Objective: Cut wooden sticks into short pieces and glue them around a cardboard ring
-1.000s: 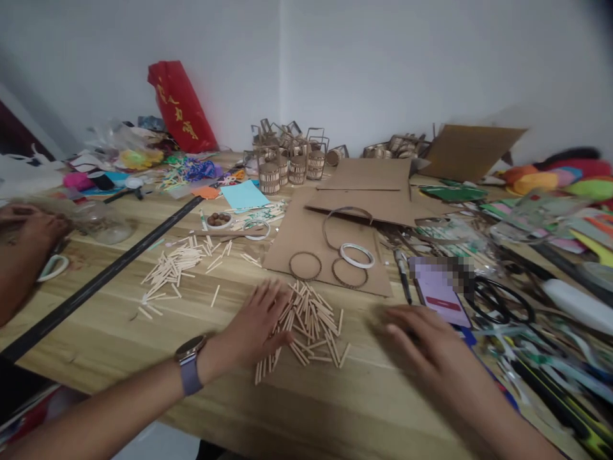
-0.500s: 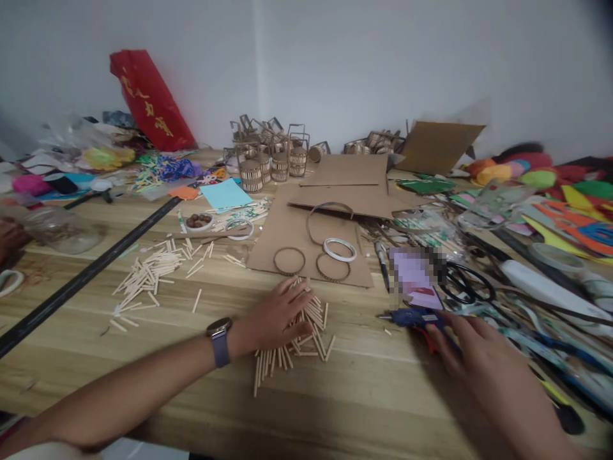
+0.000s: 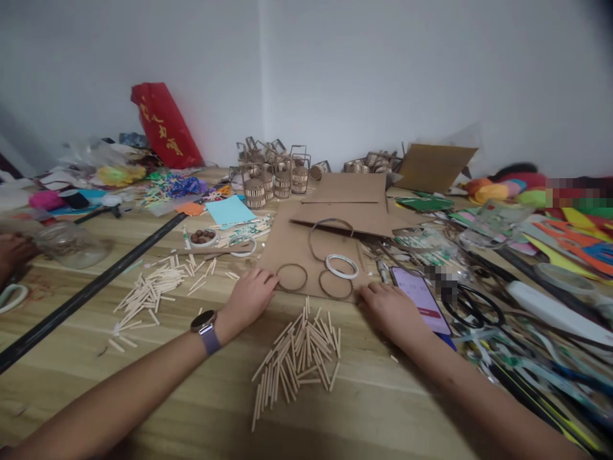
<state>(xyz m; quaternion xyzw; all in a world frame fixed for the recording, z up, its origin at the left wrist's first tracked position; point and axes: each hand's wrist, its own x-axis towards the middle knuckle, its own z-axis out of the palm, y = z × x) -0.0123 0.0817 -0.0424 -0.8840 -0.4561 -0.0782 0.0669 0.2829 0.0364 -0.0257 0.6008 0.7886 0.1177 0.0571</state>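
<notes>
My left hand [image 3: 251, 299], with a watch on its wrist, has its fingers closed at the lower left edge of a flat cardboard sheet [image 3: 278, 246]. At the sheet's lower right corner, the fingers of my right hand [image 3: 390, 313] are curled; the fingertips are partly hidden. Two thin brown rings lie on the sheet, the left ring [image 3: 292, 291] near my left fingers. A white tape roll [image 3: 341, 258] overlaps the other. Between my forearms lies a heap of short wooden sticks [image 3: 301, 354]. The blue glue gun [image 3: 448, 340] is mostly hidden behind my right forearm.
Left are a second stick pile [image 3: 151, 287], a long black strip [image 3: 96, 287] and a glass jar [image 3: 71, 246], near another person's hand [image 3: 14, 252]. Small stick baskets [image 3: 255, 193] stand behind. A phone [image 3: 419, 297] and scissors-like black loops [image 3: 479, 306] lie right.
My left hand has left the stick heap for the cardboard's left edge. My right hand has let go of the glue gun and moved left to the cardboard's right corner. The view has tilted up.
</notes>
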